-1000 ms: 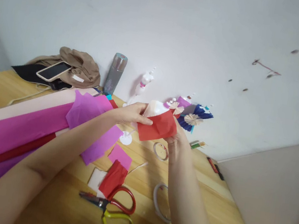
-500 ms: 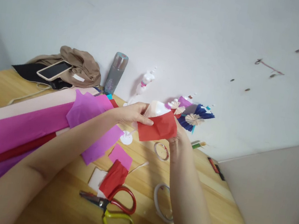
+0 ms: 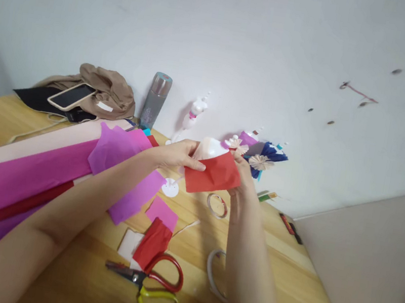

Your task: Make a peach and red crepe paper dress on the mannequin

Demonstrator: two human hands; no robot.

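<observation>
A rectangle of red paper (image 3: 214, 175) is stretched in front of a small white dress form (image 3: 214, 148), which has a pale paper wrap at its left side. My left hand (image 3: 182, 154) is closed at the form's left, its thumb pressing the red paper's upper left corner; the other fingers are hidden behind. My right hand (image 3: 244, 174) pinches the red paper's right edge. Below stands a white round base (image 3: 170, 188). Scissors (image 3: 140, 276) with one red and one yellow handle lie nearer me, beside a red paper piece (image 3: 153, 243).
Long sheets of coloured paper (image 3: 24, 182) cover the left side. A tape roll (image 3: 214, 271) and a thinner ring (image 3: 217, 206) lie right of centre. A thermos (image 3: 155, 100), another dress form (image 3: 195, 112), paper-dressed figures (image 3: 277, 154) and a phone (image 3: 72, 96) are along the wall.
My right hand's fingers have shifted up onto the red paper's upper right edge. The paper's right side has spread slightly right and lower. My left hand keeps its hold.
</observation>
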